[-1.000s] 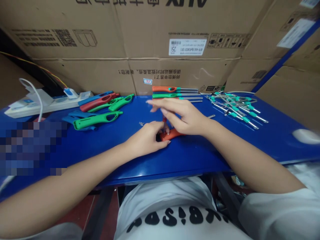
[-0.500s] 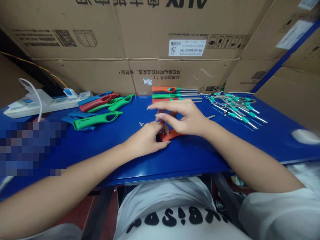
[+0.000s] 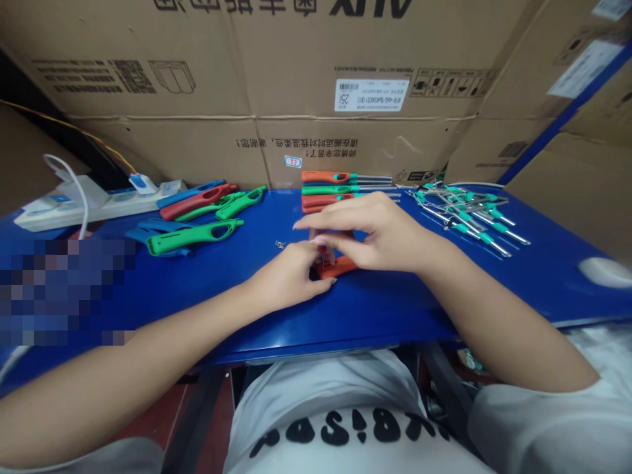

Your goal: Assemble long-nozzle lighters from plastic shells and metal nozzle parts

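My left hand has its fingers closed around the end of an orange lighter, which lies flat on the blue table. Above that end, my right hand pinches a small screwdriver with a dark red handle. Its thin shaft points down at the orange body; my fingers hide most of the handle, and whether the tip sits in a screw cannot be seen. Tiny metal screws lie just left of my left hand. Behind my hands are several lighters with metal tubes, in a row.
Green, red and blue handle shells are piled at the left, near a white power strip with cables. Metal tubes with teal parts lie heaped at the right. Cardboard walls the back. A white rounded object sits far right.
My right hand has dropped slightly, its fingers now lower over the screwdriver. My left hand stays on the orange lighter. The view has shifted a little.
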`<move>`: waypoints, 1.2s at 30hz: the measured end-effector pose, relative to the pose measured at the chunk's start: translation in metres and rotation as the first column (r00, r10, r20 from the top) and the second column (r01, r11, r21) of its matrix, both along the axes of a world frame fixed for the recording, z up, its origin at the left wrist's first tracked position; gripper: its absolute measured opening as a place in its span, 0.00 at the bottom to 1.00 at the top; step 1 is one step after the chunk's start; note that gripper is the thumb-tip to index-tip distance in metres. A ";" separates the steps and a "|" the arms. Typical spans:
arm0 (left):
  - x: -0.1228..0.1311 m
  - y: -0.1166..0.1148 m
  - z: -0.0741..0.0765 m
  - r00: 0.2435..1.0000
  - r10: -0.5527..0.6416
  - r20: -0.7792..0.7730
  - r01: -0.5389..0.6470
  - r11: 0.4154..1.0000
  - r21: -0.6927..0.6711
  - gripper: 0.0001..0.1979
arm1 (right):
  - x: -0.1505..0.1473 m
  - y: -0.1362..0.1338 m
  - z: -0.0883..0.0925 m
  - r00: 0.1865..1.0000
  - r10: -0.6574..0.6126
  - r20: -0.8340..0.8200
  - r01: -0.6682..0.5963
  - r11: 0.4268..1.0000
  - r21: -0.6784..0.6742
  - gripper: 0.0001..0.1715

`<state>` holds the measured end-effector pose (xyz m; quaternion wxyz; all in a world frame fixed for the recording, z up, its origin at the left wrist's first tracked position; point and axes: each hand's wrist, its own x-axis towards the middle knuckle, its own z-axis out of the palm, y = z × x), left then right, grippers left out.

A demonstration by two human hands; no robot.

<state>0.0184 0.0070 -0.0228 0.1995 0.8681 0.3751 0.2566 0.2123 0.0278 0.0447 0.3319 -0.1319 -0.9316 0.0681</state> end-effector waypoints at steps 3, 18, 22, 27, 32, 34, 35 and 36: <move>0.004 -0.002 -0.002 0.999 0.042 0.010 -0.042 0.999 -0.015 0.04 | 0.000 -0.008 0.002 0.997 -0.058 0.046 0.055 0.997 0.057 0.15; 0.010 -0.005 -0.006 0.992 0.122 0.005 -0.122 0.992 -0.008 0.07 | -0.007 0.001 -0.011 0.950 -0.311 -0.006 0.311 0.950 -0.006 0.18; 0.009 -0.005 -0.006 0.991 0.131 -0.007 -0.131 0.991 -0.007 0.07 | -0.004 0.008 -0.009 0.977 -0.202 -0.060 0.195 0.974 -0.111 0.12; 0.010 -0.006 -0.008 0.986 0.164 0.016 -0.163 0.986 -0.034 0.07 | -0.010 0.000 -0.009 0.966 -0.260 -0.002 0.260 0.965 0.032 0.11; 0.009 -0.005 -0.005 0.993 0.117 0.009 -0.117 0.992 -0.048 0.05 | -0.012 -0.010 -0.008 0.985 -0.173 -0.013 0.174 0.982 0.074 0.12; 0.006 -0.005 -0.001 0.991 0.108 -0.080 -0.107 0.994 0.016 0.07 | -0.003 -0.007 -0.002 0.982 -0.156 -0.110 0.160 0.987 0.023 0.10; 0.005 -0.005 0.000 0.985 0.104 -0.138 -0.096 0.994 0.060 0.09 | 0.004 -0.003 0.002 0.965 -0.184 -0.185 0.181 0.983 -0.031 0.09; 0.003 -0.006 0.002 0.975 0.100 -0.199 -0.081 0.991 0.103 0.11 | 0.013 0.002 0.006 0.938 -0.240 -0.251 0.220 0.970 -0.107 0.09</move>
